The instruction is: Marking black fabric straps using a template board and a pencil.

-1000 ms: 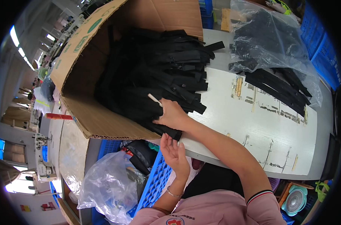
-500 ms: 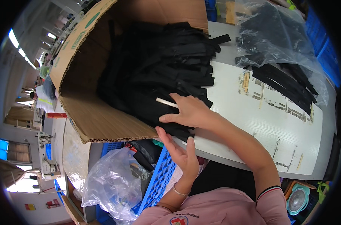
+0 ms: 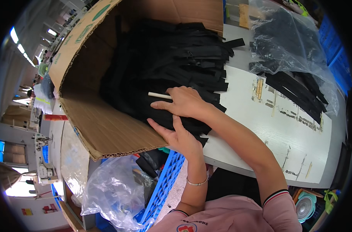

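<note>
A large heap of flat black fabric strips (image 3: 149, 65) spills from an open cardboard box (image 3: 114, 135) onto the white table, with many ends toward the right. My right hand (image 3: 187, 102) lies over the near part of the heap, a slim white stick (image 3: 158, 95) gripped in its fingers; I cannot make out whether that is chalk or a pen. The right thumb stretches left below the stick. Just beneath it, my left hand (image 3: 183, 140) is at the heap's near edge, thumb up and fingers spread toward the box flap. Strips under both hands are partly hidden.
Right of the heap, the white tabletop (image 3: 238, 127) bears worn marks and tape. More black strips (image 3: 296, 92) lie beside a clear plastic bag (image 3: 288, 42) of black material. Below the box, a blue crate (image 3: 166, 181) stands beside crumpled clear plastic (image 3: 114, 189).
Both hands have shifted left and up over the heap, the white stick still in the right one. The left hand has come up close beneath the right. The view has moved slightly.
</note>
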`<state>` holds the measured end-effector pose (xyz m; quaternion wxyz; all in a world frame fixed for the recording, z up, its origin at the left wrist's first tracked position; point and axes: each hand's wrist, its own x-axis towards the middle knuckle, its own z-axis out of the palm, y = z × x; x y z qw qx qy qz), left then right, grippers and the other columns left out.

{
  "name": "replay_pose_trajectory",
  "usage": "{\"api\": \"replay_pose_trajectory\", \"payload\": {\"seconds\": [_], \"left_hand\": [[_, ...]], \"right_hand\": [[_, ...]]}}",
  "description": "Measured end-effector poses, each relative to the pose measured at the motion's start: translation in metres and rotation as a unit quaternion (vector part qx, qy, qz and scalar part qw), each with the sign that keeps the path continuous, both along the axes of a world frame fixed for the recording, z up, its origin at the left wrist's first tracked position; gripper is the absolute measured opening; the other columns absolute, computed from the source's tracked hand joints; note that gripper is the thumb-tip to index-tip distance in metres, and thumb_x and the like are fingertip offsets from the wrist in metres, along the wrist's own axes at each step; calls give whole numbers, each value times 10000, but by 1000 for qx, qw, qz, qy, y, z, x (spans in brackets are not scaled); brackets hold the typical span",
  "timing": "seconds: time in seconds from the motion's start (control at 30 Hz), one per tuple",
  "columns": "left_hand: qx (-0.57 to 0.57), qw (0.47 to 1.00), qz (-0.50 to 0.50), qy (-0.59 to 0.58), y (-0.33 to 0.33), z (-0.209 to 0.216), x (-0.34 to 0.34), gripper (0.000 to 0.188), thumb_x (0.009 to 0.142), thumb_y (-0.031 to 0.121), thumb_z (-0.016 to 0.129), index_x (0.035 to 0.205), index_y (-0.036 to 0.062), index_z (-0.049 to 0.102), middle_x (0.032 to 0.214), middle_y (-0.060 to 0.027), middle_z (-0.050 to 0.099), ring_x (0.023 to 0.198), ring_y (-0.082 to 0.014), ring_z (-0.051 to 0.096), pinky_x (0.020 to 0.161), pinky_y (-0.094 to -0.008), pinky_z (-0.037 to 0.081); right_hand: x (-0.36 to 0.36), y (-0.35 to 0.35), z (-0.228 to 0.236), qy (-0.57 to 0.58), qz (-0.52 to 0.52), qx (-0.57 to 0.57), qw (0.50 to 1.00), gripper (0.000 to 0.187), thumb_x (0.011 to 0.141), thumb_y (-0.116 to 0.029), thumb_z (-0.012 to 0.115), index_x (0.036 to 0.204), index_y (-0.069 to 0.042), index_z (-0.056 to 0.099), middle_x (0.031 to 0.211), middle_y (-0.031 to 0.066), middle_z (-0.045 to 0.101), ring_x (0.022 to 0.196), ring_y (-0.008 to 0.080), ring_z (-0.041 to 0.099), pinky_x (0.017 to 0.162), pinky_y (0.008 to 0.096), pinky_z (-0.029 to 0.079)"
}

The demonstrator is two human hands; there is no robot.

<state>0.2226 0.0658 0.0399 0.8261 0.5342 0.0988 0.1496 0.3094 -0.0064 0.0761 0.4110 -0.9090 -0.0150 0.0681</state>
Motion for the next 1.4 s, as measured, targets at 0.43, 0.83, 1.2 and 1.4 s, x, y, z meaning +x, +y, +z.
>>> {"api": "replay_pose_trajectory", "payload": {"seconds": [0.43, 0.83, 1.2, 1.4], "left_hand": [[177, 980, 67, -60, 5, -29, 11, 807, 970, 8, 636, 1622, 13, 160, 1589, -163, 354, 1395, -230, 437, 1157, -341, 379], [132, 987, 15, -94, -36, 11, -30, 855, 927, -34, 630, 1626, -7, 139, 1612, -204, 305, 1435, -232, 382, 1205, -334, 273], [280, 948, -146, -48, -66, -20, -98, 903, 1012, 197, 640, 1633, -8, 18, 1680, -275, -171, 1580, -384, -67, 1248, -466, 85], [243, 946, -203, -68, -29, -12, -116, 724, 1023, 84, 584, 1628, 20, 191, 1712, -228, -44, 1584, -267, 31, 1231, -370, 138]], "right_hand": [[0, 12, -8, 32, -12, 42, 999, 869, 673, -760, 783, 833, 91, 700, 772, 227, 717, 757, 355, 737, 723, 411, 579], [-21, -46, -22, 207, 83, 430, 875, 527, 779, -424, 832, 1017, 40, 751, 859, 89, 717, 716, 151, 656, 645, 275, 528], [-109, -109, 6, -10, -2, -70, 998, 685, 799, -485, 797, 1246, 20, 677, 976, 225, 746, 899, 336, 732, 808, 403, 559], [-169, -123, -5, -115, -109, -77, 984, 591, 897, -431, 740, 1378, -108, 622, 1346, 121, 667, 1143, 330, 672, 945, 406, 529]]}}
